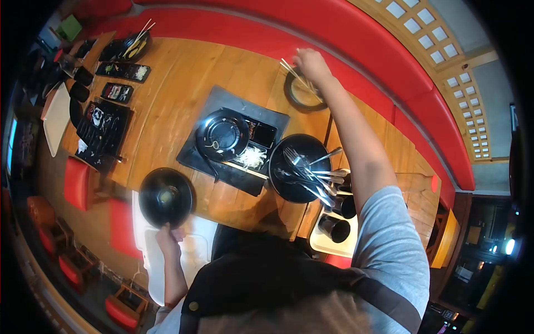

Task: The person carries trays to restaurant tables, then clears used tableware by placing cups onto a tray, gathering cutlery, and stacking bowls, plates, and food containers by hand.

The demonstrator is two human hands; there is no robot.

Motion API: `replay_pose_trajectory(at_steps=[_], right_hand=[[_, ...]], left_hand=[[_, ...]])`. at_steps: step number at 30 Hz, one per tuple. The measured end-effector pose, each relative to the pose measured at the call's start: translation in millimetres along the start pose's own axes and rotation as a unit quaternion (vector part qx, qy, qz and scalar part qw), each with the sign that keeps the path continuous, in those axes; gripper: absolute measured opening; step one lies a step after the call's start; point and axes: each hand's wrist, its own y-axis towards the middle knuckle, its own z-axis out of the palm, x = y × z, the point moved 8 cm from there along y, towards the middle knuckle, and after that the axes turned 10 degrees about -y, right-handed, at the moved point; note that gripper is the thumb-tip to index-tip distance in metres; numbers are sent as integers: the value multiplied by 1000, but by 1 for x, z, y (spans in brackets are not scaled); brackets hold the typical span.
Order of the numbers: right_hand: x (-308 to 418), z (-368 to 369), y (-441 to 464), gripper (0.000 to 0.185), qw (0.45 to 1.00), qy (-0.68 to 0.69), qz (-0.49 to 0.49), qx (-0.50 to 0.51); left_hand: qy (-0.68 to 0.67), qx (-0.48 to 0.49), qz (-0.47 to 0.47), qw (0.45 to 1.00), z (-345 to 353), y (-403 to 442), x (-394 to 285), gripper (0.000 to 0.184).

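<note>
My left hand (169, 239) grips the near rim of a round black bowl (153, 203), which holds a little pale residue and is over a white tray. At the far edge of the table, my right hand (312, 65) is closed above a dark bowl (295, 96) with chopsticks (297, 77) across it. Whether its fingers hold the chopsticks or the rim is hidden. Between my hands, a black tray (219, 100) carries a used black plate (214, 133), shredded white food (252, 158) and a small dark dish. Forks and spoons (311, 167) lie on a large black bowl (282, 186) beside it.
A white tray (194, 250) is at the table's near side. Black cups (334, 228) stand on a cream tray (317, 242) by my right side. More used dishes (117, 131) sit on the table's left end. A red bench (245, 32) runs along the far side.
</note>
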Motion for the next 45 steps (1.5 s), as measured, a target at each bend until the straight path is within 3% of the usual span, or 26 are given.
replay_pose_trajectory(at_steps=[1, 2, 4, 8, 21, 24, 26, 28, 30, 32, 34, 36, 38, 40, 43, 45], right_hand=[[-6, 34, 6, 16, 993, -51, 16, 109], [-1, 44, 9, 16, 993, -49, 14, 107], [-15, 85, 0, 20, 947, -95, 114, 283], [-9, 86, 3, 24, 938, -111, 141, 296], [-16, 69, -8, 22, 950, -95, 166, 246], [-10, -7, -13, 13, 990, -35, 136, 25], [-7, -43, -34, 17, 991, 37, 119, -39], [-6, -56, -57, 16, 994, 26, 108, -15], [14, -91, -78, 9, 988, 108, 48, -97], [54, -119, -99, 9, 984, 159, -7, -74], [115, -146, -132, 13, 960, 184, -192, -85], [160, -148, -163, 15, 920, 270, -283, -14], [191, -133, -195, 15, 882, 303, -356, 59], [219, -121, -221, 19, 840, 214, -498, 6], [237, -85, -236, 23, 801, 201, -564, 5], [243, -55, -243, 23, 767, 189, -613, 28]], left_hand=[[-6, -6, -9, 1000, 3, 3, -2, 27], [-6, -8, -8, 1000, 5, 5, -4, 27], [-11, 10, 0, 1000, 11, 11, -8, 26], [-31, 11, -12, 999, 18, 21, -7, 26], [-67, -25, 16, 997, 35, 60, -20, 26], [-58, -23, 23, 998, 41, 63, -29, 27], [-46, -27, 22, 998, 37, 72, -29, 28], [-45, -18, 5, 999, 45, 74, -33, 29], [-41, 12, -14, 999, 54, 80, -32, 30], [-29, 22, -21, 999, 60, 81, -38, 32], [-23, 33, -33, 999, 64, 87, -39, 30], [-8, 11, -29, 999, 66, 84, -43, 39], [-45, 72, -104, 991, 72, 77, -37, 46], [90, 124, -96, 984, 74, 75, -25, 53], [151, 212, -7, 965, 137, 43, -11, 27], [107, 279, 37, 954, 174, 26, -2, 21]])
